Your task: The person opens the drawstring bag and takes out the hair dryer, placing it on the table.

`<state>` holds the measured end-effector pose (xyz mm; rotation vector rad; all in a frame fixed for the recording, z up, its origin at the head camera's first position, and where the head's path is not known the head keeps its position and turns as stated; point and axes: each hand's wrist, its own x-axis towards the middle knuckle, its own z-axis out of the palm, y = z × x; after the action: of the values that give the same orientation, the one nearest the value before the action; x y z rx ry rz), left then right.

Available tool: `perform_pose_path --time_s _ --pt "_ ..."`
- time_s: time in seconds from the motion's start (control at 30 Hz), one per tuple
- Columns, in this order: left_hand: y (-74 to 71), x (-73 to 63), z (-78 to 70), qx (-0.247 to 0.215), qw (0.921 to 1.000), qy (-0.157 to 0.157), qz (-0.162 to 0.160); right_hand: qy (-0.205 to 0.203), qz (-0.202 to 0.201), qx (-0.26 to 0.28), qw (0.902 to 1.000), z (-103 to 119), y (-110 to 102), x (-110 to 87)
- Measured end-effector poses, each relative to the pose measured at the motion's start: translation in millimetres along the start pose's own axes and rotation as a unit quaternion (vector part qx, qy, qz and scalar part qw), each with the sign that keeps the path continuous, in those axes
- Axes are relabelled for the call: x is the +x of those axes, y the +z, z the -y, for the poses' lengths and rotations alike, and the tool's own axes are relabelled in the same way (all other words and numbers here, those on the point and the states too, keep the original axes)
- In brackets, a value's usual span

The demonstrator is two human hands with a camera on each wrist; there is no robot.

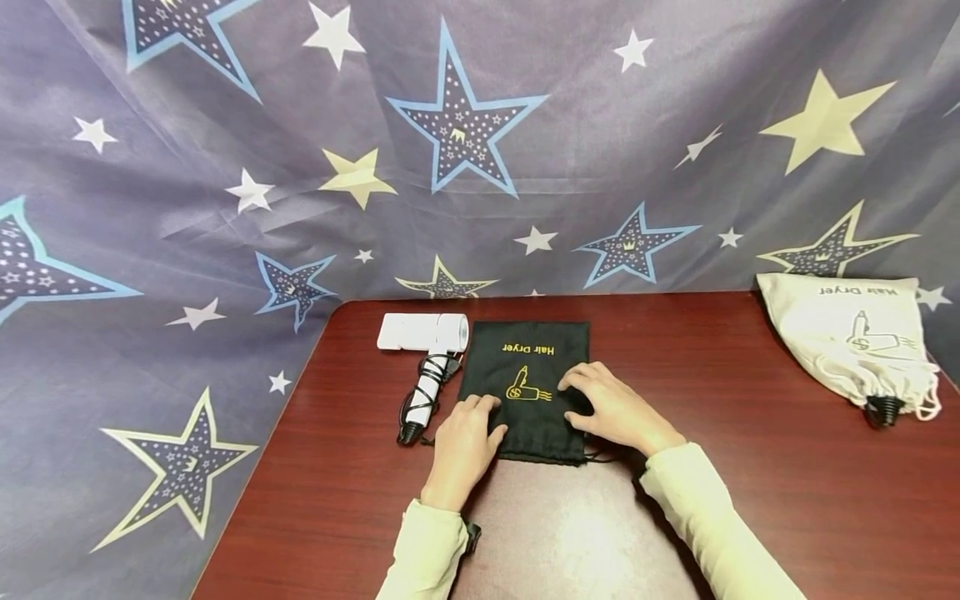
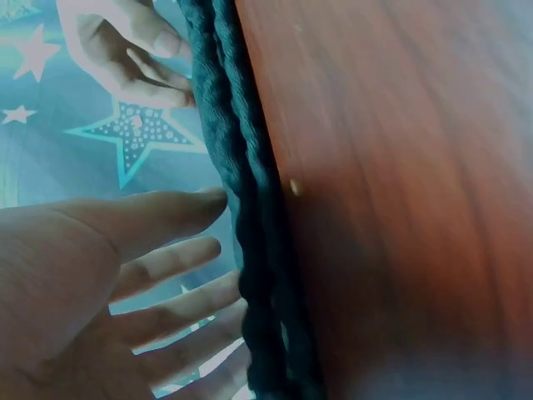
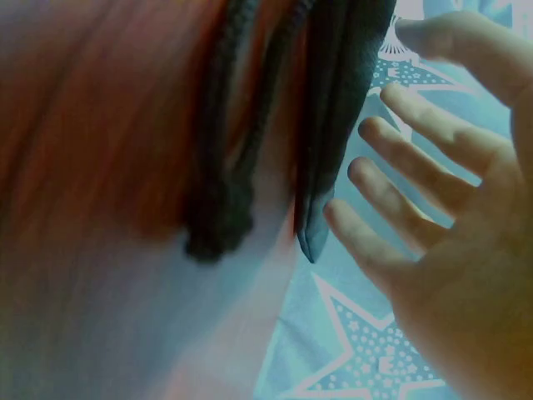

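Note:
A black drawstring bag with yellow "Hair Dryer" print lies flat on the table, its gathered mouth towards the person. My left hand rests its fingertips at the bag's left edge. At the right edge is my right hand, its fingers loosely bent and spread over the fabric. Neither hand grips anything. In the left wrist view the ruffled mouth runs beside the thumb. A knotted drawstring shows in the right wrist view. Left of the bag lies a white hair dryer, its black cord wound around the handle.
On the far right of the reddish-brown table lies a white drawstring bag with similar print. A black ribbed piece sticks out of its mouth. Star-patterned cloth hangs behind the table and along its left side.

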<state>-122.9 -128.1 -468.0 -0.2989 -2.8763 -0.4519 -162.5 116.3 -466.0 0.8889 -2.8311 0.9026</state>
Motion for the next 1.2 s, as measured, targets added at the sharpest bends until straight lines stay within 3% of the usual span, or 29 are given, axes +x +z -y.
perform_pose_path --time_s 0.33,0.57,1.2 --pt "5.0 10.7 -18.0 -0.025 0.9991 0.033 0.007 -0.004 -0.026 -0.030 0.9992 -4 -11 -13.4" --pt "10.9 13.4 -31.7 -0.042 0.9976 0.048 0.028 0.002 -0.033 -0.038 0.9987 -9 -19 -26.8" --pt "27.4 22.3 -72.3 -0.022 0.9915 0.124 0.033 0.034 -0.056 -0.053 0.9964 -31 -38 -66.0"
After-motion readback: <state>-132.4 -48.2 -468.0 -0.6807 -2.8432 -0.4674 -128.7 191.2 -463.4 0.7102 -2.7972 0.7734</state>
